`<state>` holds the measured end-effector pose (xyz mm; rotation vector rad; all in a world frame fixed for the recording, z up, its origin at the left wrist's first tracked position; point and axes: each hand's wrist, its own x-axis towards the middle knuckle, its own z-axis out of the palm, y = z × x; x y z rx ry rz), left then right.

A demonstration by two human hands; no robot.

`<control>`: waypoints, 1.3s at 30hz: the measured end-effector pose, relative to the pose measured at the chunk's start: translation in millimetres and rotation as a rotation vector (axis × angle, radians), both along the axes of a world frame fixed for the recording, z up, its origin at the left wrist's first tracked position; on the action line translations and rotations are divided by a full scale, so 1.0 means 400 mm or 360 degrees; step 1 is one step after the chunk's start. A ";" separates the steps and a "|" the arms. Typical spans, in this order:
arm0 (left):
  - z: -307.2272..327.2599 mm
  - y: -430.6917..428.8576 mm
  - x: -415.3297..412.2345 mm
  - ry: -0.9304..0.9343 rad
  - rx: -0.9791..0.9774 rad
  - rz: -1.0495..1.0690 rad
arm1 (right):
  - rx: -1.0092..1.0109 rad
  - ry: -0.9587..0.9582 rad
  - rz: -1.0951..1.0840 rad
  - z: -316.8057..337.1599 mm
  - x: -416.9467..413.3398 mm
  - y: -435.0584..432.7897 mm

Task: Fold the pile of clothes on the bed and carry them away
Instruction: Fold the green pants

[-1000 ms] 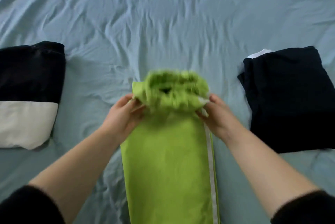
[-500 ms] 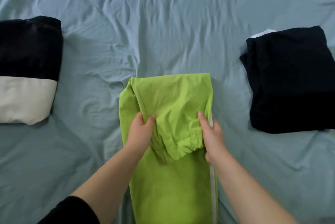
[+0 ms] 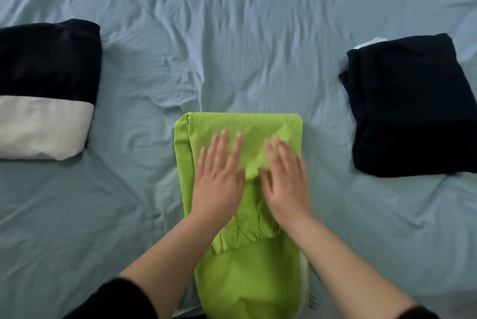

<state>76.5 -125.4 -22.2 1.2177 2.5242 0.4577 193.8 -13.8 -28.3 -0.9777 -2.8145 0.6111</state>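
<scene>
Lime-green trousers (image 3: 247, 274) with a white side stripe lie lengthwise at the bed's near middle, their far end folded back toward me so the gathered waistband sits on top. My left hand (image 3: 219, 176) and my right hand (image 3: 285, 184) rest flat on that folded part, palms down, fingers spread, holding nothing. A folded dark navy and white garment (image 3: 44, 91) lies at the left. Another folded dark navy garment (image 3: 410, 109), a bit of white showing at its far edge, lies at the right.
The bed is covered by a wrinkled light blue sheet (image 3: 232, 34). Its near edge shows at the bottom of the view, beside the trousers' lower end.
My hands carried the waistband end over toward me, laid it down, let go, and now press flat on the fold.
</scene>
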 end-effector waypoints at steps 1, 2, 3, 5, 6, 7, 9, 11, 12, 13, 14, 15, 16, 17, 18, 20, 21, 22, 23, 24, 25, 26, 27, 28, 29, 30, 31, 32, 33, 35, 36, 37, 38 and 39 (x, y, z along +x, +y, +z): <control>-0.024 0.004 -0.013 0.0043 -0.0208 -0.0200 | 0.0064 -0.0236 0.0227 -0.021 -0.008 0.021; -0.049 -0.001 -0.032 0.0004 -0.0451 -0.0324 | 0.0114 -0.0504 0.0383 -0.042 -0.009 0.049; -0.070 -0.012 -0.050 -0.0061 -0.0641 -0.0373 | 0.0151 -0.0727 0.0438 -0.061 -0.001 0.073; -0.103 -0.027 -0.070 -0.0104 -0.0786 -0.0354 | 0.0172 -0.0922 0.0309 -0.092 0.014 0.100; -0.108 -0.035 -0.063 -0.0125 -0.0759 -0.0304 | 0.0102 -0.0851 0.0197 -0.098 0.022 0.090; -0.108 -0.048 -0.044 -0.0157 -0.0716 -0.0239 | -0.0001 -0.0782 0.0120 -0.098 0.038 0.065; -0.104 -0.086 0.000 -0.0196 -0.0721 -0.0210 | -0.0094 -0.0779 0.0175 -0.099 0.084 0.009; -0.094 -0.128 0.025 -0.0236 -0.0804 -0.0351 | -0.0124 -0.0827 0.0363 -0.097 0.133 -0.004; -0.086 -0.138 0.021 -0.0259 -0.0800 -0.0353 | -0.0167 -0.0813 0.0383 -0.090 0.140 0.008; -0.075 -0.141 0.011 -0.0279 -0.0741 -0.0270 | -0.0218 -0.0736 0.0336 -0.079 0.136 0.021; -0.061 -0.140 0.002 -0.0307 -0.0620 -0.0083 | -0.0273 -0.0562 0.0187 -0.070 0.125 0.033; -0.050 -0.132 -0.006 -0.0361 -0.0456 0.0204 | -0.0344 -0.0320 -0.0083 -0.062 0.111 0.043; -0.043 -0.122 -0.017 -0.0471 -0.0307 0.0537 | -0.0471 -0.0089 -0.0407 -0.055 0.096 0.056; -0.038 -0.114 -0.027 -0.0692 -0.0162 0.0869 | -0.0671 0.0088 -0.0715 -0.053 0.085 0.072; -0.037 -0.106 -0.035 -0.0986 0.0006 0.1164 | -0.0921 0.0172 -0.0970 -0.056 0.075 0.088; -0.037 -0.095 -0.047 -0.1486 0.0277 0.1538 | -0.1402 0.0204 -0.1226 -0.061 0.057 0.113; -0.035 -0.091 -0.051 -0.1614 0.0317 0.1581 | -0.1584 0.0185 -0.1238 -0.061 0.050 0.122; -0.033 -0.088 -0.052 -0.1683 0.0337 0.1559 | -0.1694 0.0176 -0.1197 -0.058 0.046 0.128; -0.032 -0.086 -0.052 -0.1696 0.0369 0.1520 | -0.1712 0.0174 -0.1126 -0.055 0.043 0.132; -0.030 -0.085 -0.054 -0.1665 0.0415 0.1478 | -0.1674 0.0190 -0.1051 -0.052 0.041 0.137; -0.025 -0.078 -0.062 -0.1610 0.0471 0.1440 | -0.1613 0.0230 -0.0995 -0.046 0.036 0.142; -0.017 -0.068 -0.073 -0.1552 0.0530 0.1411 | -0.1555 0.0289 -0.0968 -0.034 0.026 0.151; -0.005 -0.054 -0.091 -0.1495 0.0580 0.1382 | -0.1510 0.0363 -0.0954 -0.018 0.011 0.161; 0.009 -0.036 -0.112 -0.1444 0.0623 0.1343 | -0.1472 0.0436 -0.0941 0.001 -0.010 0.175; 0.025 -0.015 -0.136 -0.1411 0.0664 0.1299 | -0.1435 0.0495 -0.0926 0.021 -0.036 0.192; 0.039 0.009 -0.164 -0.1384 0.0695 0.1261 | -0.1404 0.0538 -0.0907 0.042 -0.067 0.215; 0.051 0.039 -0.197 -0.1345 0.0721 0.1230 | -0.1371 0.0568 -0.0878 0.060 -0.103 0.241; 0.062 0.072 -0.235 -0.1293 0.0745 0.1207 | -0.1325 0.0597 -0.0848 0.077 -0.141 0.271; 0.070 0.107 -0.273 -0.1245 0.0768 0.1179 | -0.1251 0.0618 -0.0824 0.090 -0.180 0.302; 0.069 0.175 -0.344 -0.1175 0.0714 0.1101 | -0.1007 0.0561 -0.0788 0.099 -0.250 0.359; 0.062 0.202 -0.368 -0.1148 0.0620 0.1082 | -0.0848 0.0471 -0.0766 0.096 -0.277 0.375; 0.051 0.223 -0.380 -0.1105 0.0470 0.1080 | -0.0676 0.0348 -0.0726 0.089 -0.296 0.380; 0.038 0.233 -0.376 -0.1009 0.0252 0.1062 | -0.0515 0.0224 -0.0658 0.075 -0.304 0.374; 0.024 0.234 -0.358 -0.0841 0.0025 0.0986 | -0.0383 0.0092 -0.0537 0.053 -0.303 0.354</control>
